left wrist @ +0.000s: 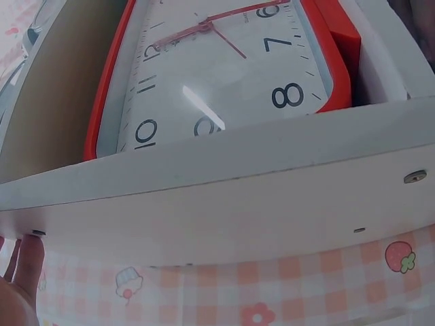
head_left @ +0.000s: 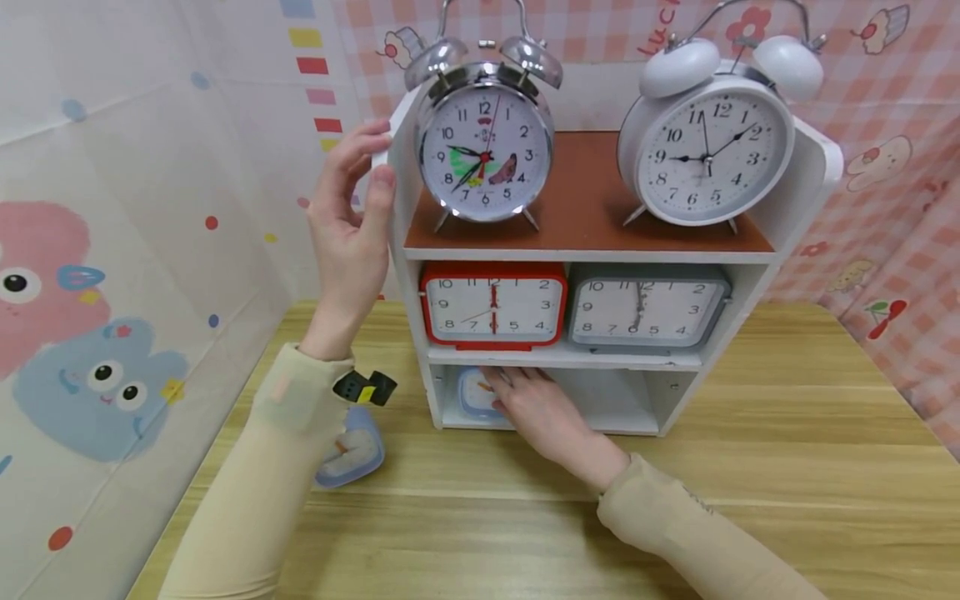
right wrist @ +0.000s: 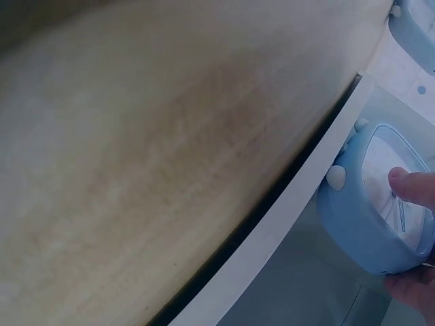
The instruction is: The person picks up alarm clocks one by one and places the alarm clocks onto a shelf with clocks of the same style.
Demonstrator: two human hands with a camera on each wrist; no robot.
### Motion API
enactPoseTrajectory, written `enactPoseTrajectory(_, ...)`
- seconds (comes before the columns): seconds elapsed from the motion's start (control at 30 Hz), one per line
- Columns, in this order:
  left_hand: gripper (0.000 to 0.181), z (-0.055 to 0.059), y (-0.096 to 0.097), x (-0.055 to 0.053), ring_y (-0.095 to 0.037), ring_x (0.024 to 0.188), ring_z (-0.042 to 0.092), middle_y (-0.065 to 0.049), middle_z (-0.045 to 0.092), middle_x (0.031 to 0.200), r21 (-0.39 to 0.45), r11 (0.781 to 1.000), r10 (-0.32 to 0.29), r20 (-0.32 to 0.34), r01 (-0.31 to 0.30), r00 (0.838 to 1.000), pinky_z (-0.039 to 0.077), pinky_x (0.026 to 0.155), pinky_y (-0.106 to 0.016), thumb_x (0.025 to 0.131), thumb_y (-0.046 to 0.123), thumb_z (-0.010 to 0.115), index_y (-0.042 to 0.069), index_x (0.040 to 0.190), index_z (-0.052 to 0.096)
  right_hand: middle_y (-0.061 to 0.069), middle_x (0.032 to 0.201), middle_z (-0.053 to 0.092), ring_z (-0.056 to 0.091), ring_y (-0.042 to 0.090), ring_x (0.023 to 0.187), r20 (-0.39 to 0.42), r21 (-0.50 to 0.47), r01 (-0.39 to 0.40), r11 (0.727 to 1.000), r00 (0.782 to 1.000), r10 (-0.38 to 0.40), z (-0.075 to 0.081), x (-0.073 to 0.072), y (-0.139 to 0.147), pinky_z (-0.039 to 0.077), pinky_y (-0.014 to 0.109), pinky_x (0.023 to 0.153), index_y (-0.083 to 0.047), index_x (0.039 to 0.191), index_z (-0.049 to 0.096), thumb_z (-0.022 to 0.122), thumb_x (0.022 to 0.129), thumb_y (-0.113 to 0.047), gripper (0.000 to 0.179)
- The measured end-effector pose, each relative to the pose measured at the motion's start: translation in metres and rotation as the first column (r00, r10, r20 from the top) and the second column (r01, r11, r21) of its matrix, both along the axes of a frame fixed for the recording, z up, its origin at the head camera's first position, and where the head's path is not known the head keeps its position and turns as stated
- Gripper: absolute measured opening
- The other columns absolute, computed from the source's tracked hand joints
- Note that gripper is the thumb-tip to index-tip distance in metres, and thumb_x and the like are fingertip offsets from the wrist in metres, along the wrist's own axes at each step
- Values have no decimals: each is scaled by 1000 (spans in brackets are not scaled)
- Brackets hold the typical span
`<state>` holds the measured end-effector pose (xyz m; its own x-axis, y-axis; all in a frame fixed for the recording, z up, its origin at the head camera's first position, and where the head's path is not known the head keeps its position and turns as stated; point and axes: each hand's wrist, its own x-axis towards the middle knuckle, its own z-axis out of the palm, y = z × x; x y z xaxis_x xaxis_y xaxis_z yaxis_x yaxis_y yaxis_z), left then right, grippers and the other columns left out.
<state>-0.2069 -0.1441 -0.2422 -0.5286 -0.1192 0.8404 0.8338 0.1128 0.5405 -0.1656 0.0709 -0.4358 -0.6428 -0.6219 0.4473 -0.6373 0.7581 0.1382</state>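
Note:
In the bottom compartment of a white shelf unit (head_left: pixel 415 287), my right hand (head_left: pixel 543 414) holds a small light blue alarm clock (head_left: pixel 474 398). Seen from the right wrist, the thumb (right wrist: pixel 411 187) lies on the face of this clock (right wrist: pixel 363 234) and a finger is at its underside. My left hand (head_left: pixel 351 221) is up at the unit's left side, with bent, loose fingers touching the outside of the side panel. From the left wrist, fingertips (left wrist: pixel 28 261) rest against that panel (left wrist: pixel 170 224). A second light blue clock (head_left: pixel 358 450) lies on the table by my left sleeve, partly covered.
A red clock (head_left: pixel 492 343) and a grey clock (head_left: pixel 651 340) fill the middle compartment. On the brown top stand a silver twin-bell clock (head_left: pixel 487 117) and a white one (head_left: pixel 701 171). Wood-grain table (head_left: pixel 480 533) lies beneath, patterned cloth (head_left: pixel 892 208) behind.

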Motion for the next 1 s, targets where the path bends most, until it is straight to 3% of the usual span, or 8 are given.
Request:
enactPoseTrajectory(0.3,32,-1,0,0,-21,133,61,-16,61,148,-1,1000,-2,-7,2,1000,62,94,-21,102,0,54,-6,132,58,17,143,66,67,32,128,53,4,2,1000,999,-2,1,2,1,59,43,106,-7,146,58,81,94,-25,60)
enactPoseTrajectory(0.5,32,-1,-1,0,-22,134,61,-16,60,149,-9,1000,-4,-12,4,1000,61,96,-21,103,3,55,-6,133,58,17,149,62,62,36,135,103,-15,-22,1000,994,23,3,7,3,54,48,113,-10,150,56,82,93,-33,67)
enactPoseTrajectory(0.77,36,3,-6,5,-22,139,59,-13,57,155,-96,995,14,42,-10,999,60,94,-17,106,7,56,-2,140,56,17,161,50,51,37,148,156,-23,-81,996,984,83,12,20,8,45,55,122,-14,160,44,77,95,-41,78)
enactPoseTrajectory(0.83,43,3,-9,6,-22,143,56,-11,55,158,-135,991,27,57,-19,998,60,95,-17,107,14,57,0,147,52,17,163,48,48,38,150,159,-21,-100,995,982,102,14,24,10,43,56,123,-14,162,42,76,96,-42,79)
enactPoseTrajectory(1.0,76,0,-18,13,-19,151,49,-5,50,163,-199,979,74,110,-51,991,58,96,-15,103,57,58,9,160,42,17,166,44,47,39,151,146,-13,-145,989,979,146,19,36,16,44,56,123,-12,162,41,76,95,-44,82)
